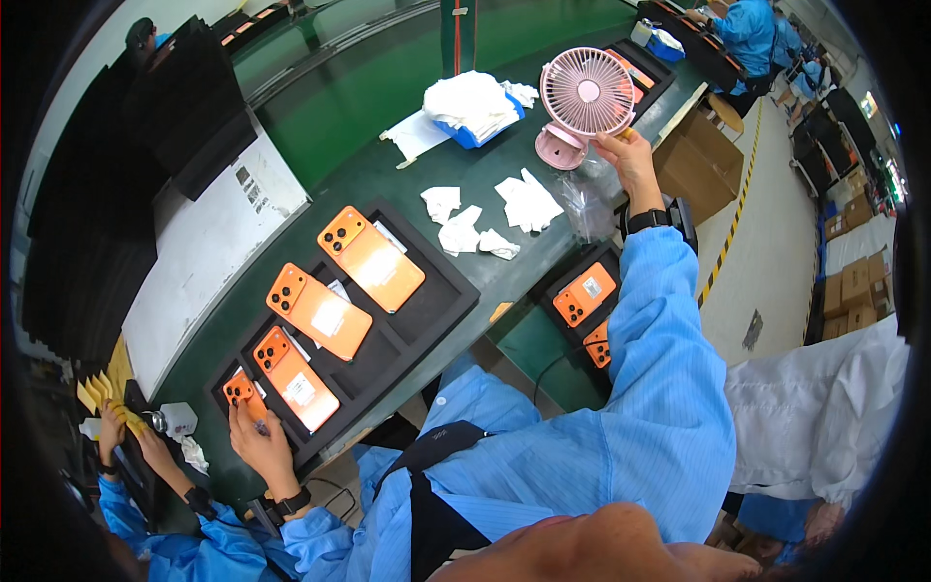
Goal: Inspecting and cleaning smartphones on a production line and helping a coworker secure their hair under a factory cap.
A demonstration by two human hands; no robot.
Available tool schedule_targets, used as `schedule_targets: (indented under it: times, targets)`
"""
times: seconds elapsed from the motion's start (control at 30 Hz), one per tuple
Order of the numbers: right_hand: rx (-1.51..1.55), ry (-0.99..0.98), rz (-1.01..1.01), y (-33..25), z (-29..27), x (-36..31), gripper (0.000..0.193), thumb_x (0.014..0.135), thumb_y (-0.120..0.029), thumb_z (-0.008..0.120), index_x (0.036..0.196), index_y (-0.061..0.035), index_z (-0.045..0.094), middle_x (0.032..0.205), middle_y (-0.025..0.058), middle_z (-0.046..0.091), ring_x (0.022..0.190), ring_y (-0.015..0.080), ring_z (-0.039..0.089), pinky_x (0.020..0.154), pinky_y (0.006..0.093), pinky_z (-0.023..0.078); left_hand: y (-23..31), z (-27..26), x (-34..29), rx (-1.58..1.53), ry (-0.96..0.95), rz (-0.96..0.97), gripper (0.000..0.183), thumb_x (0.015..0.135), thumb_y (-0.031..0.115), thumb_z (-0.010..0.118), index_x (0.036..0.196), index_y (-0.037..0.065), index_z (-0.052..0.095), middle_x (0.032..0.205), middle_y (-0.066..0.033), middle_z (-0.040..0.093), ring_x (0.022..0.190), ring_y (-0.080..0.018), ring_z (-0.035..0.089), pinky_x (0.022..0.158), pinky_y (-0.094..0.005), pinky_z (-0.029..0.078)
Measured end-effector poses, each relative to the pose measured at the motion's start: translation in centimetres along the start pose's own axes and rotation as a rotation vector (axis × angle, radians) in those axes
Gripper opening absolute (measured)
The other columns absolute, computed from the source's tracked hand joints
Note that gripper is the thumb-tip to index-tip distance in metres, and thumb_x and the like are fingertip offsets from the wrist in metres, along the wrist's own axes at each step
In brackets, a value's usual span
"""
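Far left, lower corner: a co-worker's hands (121, 427) in blue sleeves, beside a stack of yellow pieces (105, 388) and a small white bottle (177, 419). Next, the left hand (254, 436), fingers curled and closed on a small orange phone (242, 393), held at the near left end of the black foam tray (441, 281). In the tray, three larger orange phones (318, 310) lie camera side up in a diagonal row, each in its own recess. Centre of the dark table (388, 175): crumpled white wipes (529, 202), a heap of white cloths on a blue box (473, 105). Right of centre: a smaller black tray (558, 281) with orange phones at the table's edge. Far right: the right hand (630, 160), arm outstretched, fingers pinched on the lower rim of a pink desk fan (585, 97) standing on the table.
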State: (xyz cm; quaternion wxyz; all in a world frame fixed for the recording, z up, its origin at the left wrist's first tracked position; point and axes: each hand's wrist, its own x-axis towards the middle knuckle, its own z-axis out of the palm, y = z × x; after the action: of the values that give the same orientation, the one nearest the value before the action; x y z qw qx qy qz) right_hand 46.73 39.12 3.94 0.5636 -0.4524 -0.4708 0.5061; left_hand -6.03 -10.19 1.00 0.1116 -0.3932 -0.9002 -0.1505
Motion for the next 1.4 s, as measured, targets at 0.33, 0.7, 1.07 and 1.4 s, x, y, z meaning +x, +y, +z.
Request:
schedule_targets:
  times: [0.33,0.7,1.07,1.4]
  targets:
    - [0.083,0.000,-0.077,1.3,-0.5,-0.1,0.031,0.082,0.001,0.072,0.110,0.0034,0.059,0.101,0.0103,0.069,0.088,0.0188,0.070,0.080,0.0287,0.058,-0.3,0.2,-0.1,-0.027,0.025,0.007,0.052,0.084,0.023,0.066,0.131,0.003,0.056,0.139,-0.0214,0.051,0.124,-0.0385,0.050,0.106,-0.0466,0.034]
    - [0.108,0.240,-0.132,2.6,1.4,0.0,0.028,0.086,-0.002,0.070,0.110,0.0036,0.056,0.102,0.0097,0.067,0.086,0.0200,0.070,0.076,0.0299,0.060,0.2,-0.1,0.0,-0.044,0.016,-0.005,0.051,0.084,0.023,0.066,0.129,0.001,0.057,0.138,-0.0216,0.052,0.123,-0.0390,0.050,0.106,-0.0469,0.035]
    - [0.120,0.288,-0.474,0.6,3.0,-1.0,0.034,0.085,0.002,0.070,0.116,0.0057,0.056,0.104,0.0090,0.066,0.088,0.0172,0.068,0.075,0.0304,0.061,0.1,0.0,0.1,-0.039,0.020,-0.005,0.052,0.083,0.023,0.068,0.129,0.001,0.057,0.139,-0.0210,0.051,0.122,-0.0395,0.050,0.105,-0.0467,0.035]
    - [0.051,-0.101,-0.365,-6.3,3.3,-6.8,0.035,0.084,0.004,0.067,0.117,0.0077,0.056,0.108,0.0113,0.067,0.091,0.0166,0.068,0.079,0.0296,0.059,-0.1,-0.2,-0.3,-0.187,0.132,-0.007,0.050,0.085,0.014,0.065,0.131,0.000,0.054,0.137,-0.0207,0.052,0.123,-0.0386,0.050,0.107,-0.0458,0.035]
